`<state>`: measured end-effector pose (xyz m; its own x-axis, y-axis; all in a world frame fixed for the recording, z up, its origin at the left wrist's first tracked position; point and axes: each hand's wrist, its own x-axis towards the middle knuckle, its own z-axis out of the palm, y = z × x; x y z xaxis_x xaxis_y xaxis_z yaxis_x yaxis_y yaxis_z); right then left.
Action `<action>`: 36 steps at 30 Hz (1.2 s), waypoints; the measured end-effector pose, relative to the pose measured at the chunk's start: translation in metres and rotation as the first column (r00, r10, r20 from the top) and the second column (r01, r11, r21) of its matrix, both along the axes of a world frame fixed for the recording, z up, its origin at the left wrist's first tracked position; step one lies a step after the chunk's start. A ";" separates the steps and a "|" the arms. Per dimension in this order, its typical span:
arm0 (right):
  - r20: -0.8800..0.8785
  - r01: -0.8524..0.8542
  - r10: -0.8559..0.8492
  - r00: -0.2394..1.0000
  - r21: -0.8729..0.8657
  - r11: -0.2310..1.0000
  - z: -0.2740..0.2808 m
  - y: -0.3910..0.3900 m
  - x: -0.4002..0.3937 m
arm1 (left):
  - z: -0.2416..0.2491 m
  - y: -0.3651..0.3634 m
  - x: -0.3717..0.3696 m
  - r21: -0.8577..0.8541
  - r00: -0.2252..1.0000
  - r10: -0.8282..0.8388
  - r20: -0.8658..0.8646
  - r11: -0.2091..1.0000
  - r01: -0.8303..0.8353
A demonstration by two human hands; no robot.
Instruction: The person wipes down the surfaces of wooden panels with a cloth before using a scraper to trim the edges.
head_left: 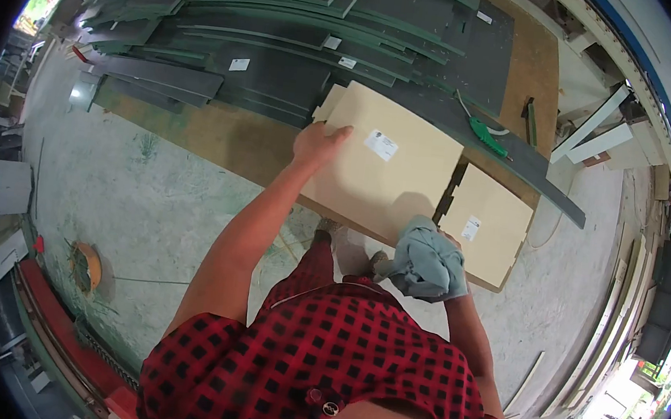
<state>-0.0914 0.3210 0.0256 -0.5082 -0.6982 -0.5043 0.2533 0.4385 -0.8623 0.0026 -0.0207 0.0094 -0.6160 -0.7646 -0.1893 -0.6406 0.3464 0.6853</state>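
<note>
My left hand [322, 142] grips the left edge of a large cream panel [387, 178], its thumb on the top face and the other fingers mostly hidden. A white printed label [381, 144] is stuck on this panel. Bunched in my right hand [451, 239] is a grey-blue cloth [426, 260], which covers most of the hand at the panel's near right corner. To the right lies a smaller cream panel [489, 224] with notched edges and its own label [471, 227]. Part of another cream piece [328, 104] shows behind the large panel's left edge.
Stacks of dark green-edged boards [271, 42] fill the far side of the brown worktable [197, 136]. A green-handled tool [488, 135] with a cord rests on a dark strip [548, 185]. Long strips [608, 316] lie on the floor at right; an orange curved object [88, 266] is at left.
</note>
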 end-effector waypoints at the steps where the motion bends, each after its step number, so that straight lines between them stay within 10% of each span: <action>1: -0.131 -0.093 0.092 0.987 0.001 0.996 -0.010 -0.009 0.000 | -0.004 -0.011 0.003 -0.005 0.999 0.023 0.043 1.000 -0.023; 3: -0.258 -0.179 0.178 0.950 0.020 0.984 -0.018 -0.023 0.001 | -0.013 -0.030 0.008 -0.007 0.995 0.041 0.087 0.999 -0.041; 5: 0.262 0.119 -0.069 0.963 -0.182 0.976 -0.018 -0.037 0.005 | -0.023 -0.045 0.010 0.024 0.989 0.038 0.146 0.999 -0.042; 9: 0.423 0.219 -0.114 0.899 -0.208 0.953 -0.014 -0.051 0.006 | -0.040 -0.057 0.007 -0.046 0.984 0.012 0.176 0.999 -0.003; 11: -0.353 -0.267 0.275 0.894 0.071 0.961 -0.015 -0.056 0.001 | -0.042 -0.058 0.005 -0.022 0.990 0.017 0.138 1.000 -0.014; 12: -0.352 -0.259 0.268 0.897 0.076 0.963 -0.013 -0.058 0.003 | -0.041 -0.058 0.003 -0.017 0.990 0.007 0.138 1.000 -0.005; 14: 0.154 0.069 -0.047 0.987 -0.138 0.988 -0.011 -0.063 0.008 | -0.038 -0.060 -0.001 -0.039 0.990 -0.009 0.141 0.999 0.015; 18: 0.421 0.251 -0.238 0.875 0.025 0.968 -0.012 -0.072 0.000 | -0.036 -0.062 -0.007 -0.040 0.973 -0.095 0.212 0.994 0.105; 20: -0.154 -0.247 0.242 0.958 -0.014 0.969 -0.009 -0.072 -0.001 | -0.039 -0.061 -0.011 -0.151 0.952 -0.110 0.285 0.976 0.158; 24: -0.397 -0.293 0.323 0.859 0.137 0.946 -0.005 -0.072 0.005 | -0.045 -0.057 -0.015 -0.182 0.931 -0.121 0.344 0.964 0.193; 29: 0.160 0.064 -0.053 0.986 -0.065 0.996 0.001 -0.074 0.002 | -0.040 -0.057 -0.018 -0.185 0.923 -0.116 0.367 0.963 0.195; 31: 0.578 0.320 -0.217 0.786 -0.080 0.944 -0.006 -0.063 0.002 | -0.042 -0.059 -0.018 -0.207 0.924 -0.092 0.371 0.962 0.179; 36: 0.469 0.444 -0.375 0.799 -0.040 0.895 -0.001 -0.009 -0.022 | -0.016 -0.036 -0.008 -0.240 0.913 -0.051 0.404 0.957 0.160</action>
